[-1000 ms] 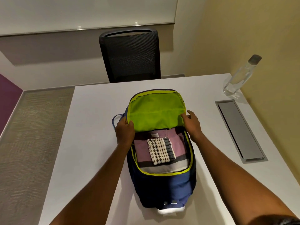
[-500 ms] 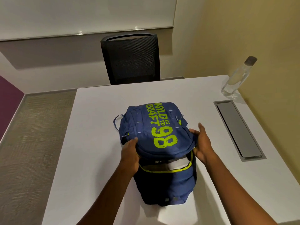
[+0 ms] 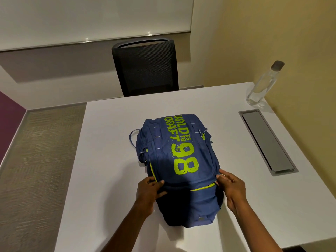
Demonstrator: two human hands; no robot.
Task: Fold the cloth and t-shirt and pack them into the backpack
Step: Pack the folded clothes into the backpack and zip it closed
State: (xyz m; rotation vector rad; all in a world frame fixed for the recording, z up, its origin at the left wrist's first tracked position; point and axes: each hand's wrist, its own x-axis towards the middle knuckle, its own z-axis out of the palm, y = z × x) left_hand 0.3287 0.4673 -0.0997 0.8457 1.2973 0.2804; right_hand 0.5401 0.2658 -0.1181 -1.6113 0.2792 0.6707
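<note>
A white table (image 3: 109, 142) fills the view, standing in a small room with a tan wall to the right of the hands, grey carpet (image 3: 41, 160) to their left and a whiteboard (image 3: 91, 15) on the far wall. Beyond the hands, a black mesh chair (image 3: 145, 68) is pushed up to the table's far edge. Further right of the right hand (image 3: 231, 186), a grey metal cover plate (image 3: 267, 140) is set into the tabletop, and a clear bottle (image 3: 261, 84) stands past it near the wall. The blue backpack (image 3: 178, 151) lies flat on the table between the two hands, its green printed front facing up. The left hand (image 3: 148, 190) grips the near left edge of the front flap (image 3: 181, 177), fingers curled narrowly round the fabric. The right hand pinches the flap's near right corner between thumb and fingertips. A strip of green lining (image 3: 203, 188) shows just below the flap's edge between the hands; the bag's contents are hidden.
</note>
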